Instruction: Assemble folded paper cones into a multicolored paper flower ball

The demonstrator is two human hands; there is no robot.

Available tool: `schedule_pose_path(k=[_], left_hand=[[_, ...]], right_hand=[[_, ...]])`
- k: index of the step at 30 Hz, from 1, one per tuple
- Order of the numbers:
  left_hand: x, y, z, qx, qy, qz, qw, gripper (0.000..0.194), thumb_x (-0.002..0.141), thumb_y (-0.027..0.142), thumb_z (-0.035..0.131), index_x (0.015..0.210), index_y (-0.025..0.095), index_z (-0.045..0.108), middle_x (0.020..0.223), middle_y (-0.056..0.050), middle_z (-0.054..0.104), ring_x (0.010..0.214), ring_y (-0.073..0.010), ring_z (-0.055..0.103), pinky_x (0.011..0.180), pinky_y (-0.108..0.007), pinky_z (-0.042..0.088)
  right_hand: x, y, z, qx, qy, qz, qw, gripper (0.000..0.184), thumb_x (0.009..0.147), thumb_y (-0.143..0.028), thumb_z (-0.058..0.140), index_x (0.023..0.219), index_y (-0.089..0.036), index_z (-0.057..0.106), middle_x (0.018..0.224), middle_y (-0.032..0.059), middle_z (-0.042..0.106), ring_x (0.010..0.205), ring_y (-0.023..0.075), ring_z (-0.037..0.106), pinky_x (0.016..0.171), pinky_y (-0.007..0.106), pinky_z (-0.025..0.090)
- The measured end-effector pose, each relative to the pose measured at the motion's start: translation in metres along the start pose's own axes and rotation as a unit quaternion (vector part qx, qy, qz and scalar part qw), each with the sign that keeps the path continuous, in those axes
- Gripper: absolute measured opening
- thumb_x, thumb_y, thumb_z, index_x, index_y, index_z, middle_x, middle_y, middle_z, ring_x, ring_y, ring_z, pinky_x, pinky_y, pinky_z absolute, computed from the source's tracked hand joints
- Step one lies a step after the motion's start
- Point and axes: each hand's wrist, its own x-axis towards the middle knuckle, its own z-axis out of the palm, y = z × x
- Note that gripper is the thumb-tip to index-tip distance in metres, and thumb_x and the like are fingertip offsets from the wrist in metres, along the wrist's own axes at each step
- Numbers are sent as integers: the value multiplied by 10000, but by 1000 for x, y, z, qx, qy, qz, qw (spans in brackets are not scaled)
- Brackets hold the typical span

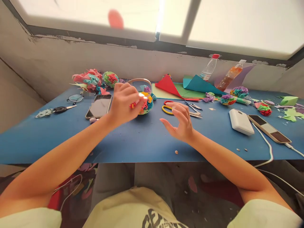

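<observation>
My left hand [125, 103] is raised over the table with its fingers curled in and the thumb pressed toward them. A small red and yellow patch shows between thumb and fingers; whether it is held or lies behind, I cannot tell. Just behind this hand sits a ball of colourful paper coils [148, 104], partly hidden by it. To the right, my right hand [181, 122] hovers with thumb and fingers apart, holding nothing. Close behind its fingertips lie scissors with red and yellow handles [167, 110]. Left of my left hand is a dark-screened phone [99, 106].
Paper flower balls [110, 79] and folded coloured sheets [167, 85] line the wall. Two bottles [230, 76] stand at the back right. A white power bank [241, 122] and a cabled phone [268, 128] lie right. Glasses [76, 98] and black-handled scissors [60, 109] lie left.
</observation>
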Motion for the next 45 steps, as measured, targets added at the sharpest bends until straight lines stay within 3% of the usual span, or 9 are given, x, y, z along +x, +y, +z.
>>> schedule_pose_path(k=[2,5,11,16,24,28,33,38,45], left_hand=[[-6,12,4,16,-80,109,991,106,847,312,573,769,281,639,769,47,658,782,-139,553,831,-402,366],[-11,29,6,-2,-132,129,983,115,863,262,546,791,284,634,854,22,674,857,-159,588,872,-416,350],[-7,28,2,5,-111,52,992,186,855,340,551,1033,301,591,1140,-43,614,1041,-225,555,946,-442,343],[-4,-8,8,54,-74,-133,987,430,881,383,445,1280,224,454,1320,-130,484,1234,-273,424,1017,-448,324],[-9,-32,15,-33,-362,-268,892,556,937,505,215,1382,231,406,1212,-107,596,1135,-290,518,960,-463,384],[-8,-10,13,-63,-327,-199,922,461,936,448,317,1328,262,473,1188,-88,581,1137,-257,500,974,-453,375],[-14,-7,15,-128,-257,-116,951,351,855,394,525,1176,254,533,1300,-95,442,1151,-227,483,927,-382,438],[-15,-5,15,-171,-265,-125,941,382,836,411,553,1141,194,478,1157,-97,567,1005,-204,562,846,-336,458],[-13,-1,12,-183,-257,-125,941,412,840,276,490,1246,207,480,1254,-83,557,1109,-212,524,935,-345,393]], right_hand=[[0,3,0,-40,14,-15,999,520,811,-175,616,1258,-269,368,1069,55,643,1037,173,594,827,335,469],[-1,6,1,-75,-15,-34,997,412,860,-124,526,1218,-298,421,949,-19,702,919,118,643,832,296,445],[-1,22,-2,-68,-65,15,995,551,912,-140,470,1400,-302,270,910,-63,731,809,78,668,875,271,410],[-12,70,-7,-121,-123,224,959,530,918,-246,462,1423,-254,299,872,-2,735,824,157,660,934,382,375],[-41,108,1,-150,-367,398,827,749,795,-249,570,1449,-134,223,1062,135,676,1070,303,553,901,496,357],[-37,99,-1,-163,-285,373,868,563,796,-342,585,1312,-169,440,1212,162,574,1121,317,510,867,473,389],[-24,84,-1,-157,-122,310,930,123,834,-265,522,849,-182,612,995,110,601,983,241,571,836,401,433],[-14,56,5,-25,-104,296,949,95,811,-267,574,765,-188,600,752,22,643,666,144,583,673,299,486],[-2,12,1,98,-114,278,949,181,818,-249,599,993,-204,610,938,42,652,772,135,596,696,287,519]])
